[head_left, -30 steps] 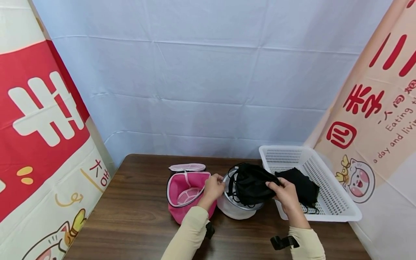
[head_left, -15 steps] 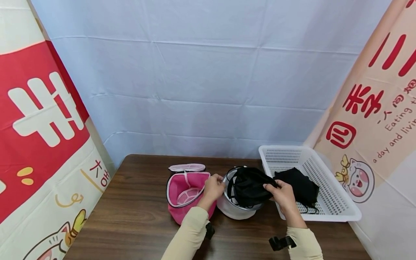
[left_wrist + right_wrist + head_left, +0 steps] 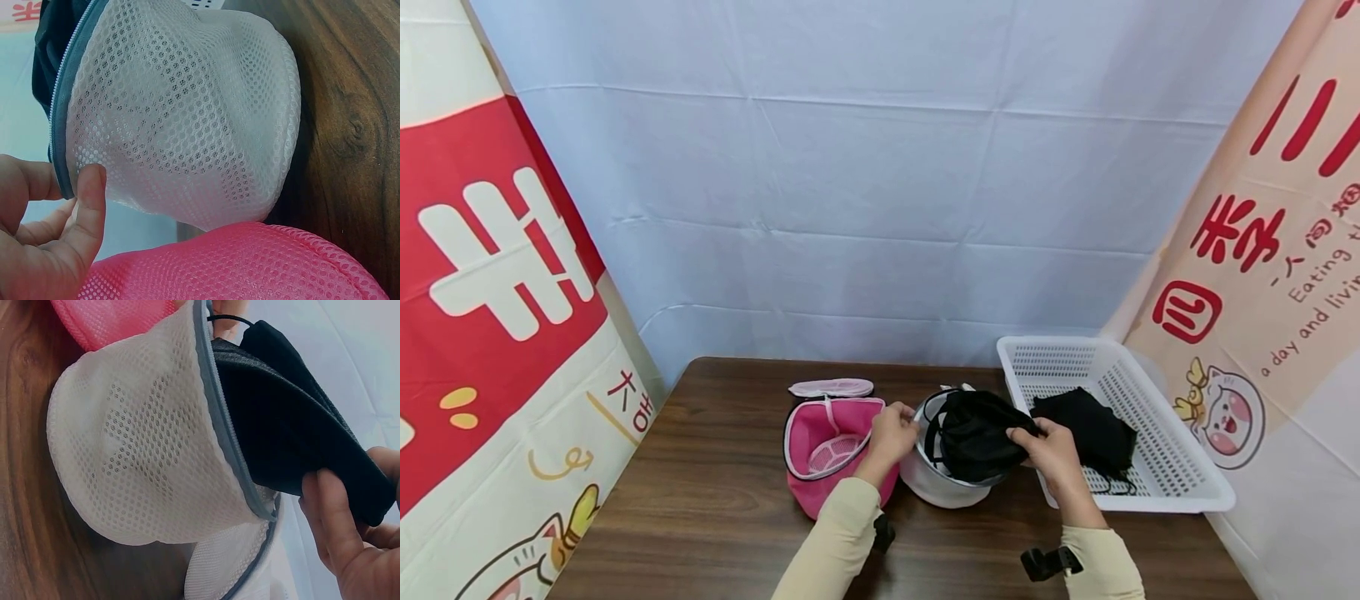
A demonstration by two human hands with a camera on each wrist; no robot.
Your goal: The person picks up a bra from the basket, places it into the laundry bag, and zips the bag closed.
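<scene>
A round white mesh laundry bag (image 3: 943, 490) with a grey zipped rim stands unzipped on the table. My left hand (image 3: 891, 437) pinches its rim on the left side, thumb and fingers on either side of the zip edge in the left wrist view. A piece of black cloth (image 3: 977, 433) with thin straps lies partly in the bag's mouth, its right end outside. That end is gripped between the thumb and fingers of my right hand (image 3: 1051, 454). Folded layers of the cloth (image 3: 287, 419) show in the right wrist view; its lower part is hidden inside the bag.
A pink mesh laundry bag (image 3: 805, 492), lid folded back, stands against the white one on the left. At the right, a white plastic basket (image 3: 1187, 503) holds another black cloth (image 3: 1090, 429) with thin cords. The wooden table (image 3: 700, 483) extends to the left.
My right hand has moved slightly left and down with the black cloth, which now sits a little lower over the bag's mouth. The left hand stays on the rim.
</scene>
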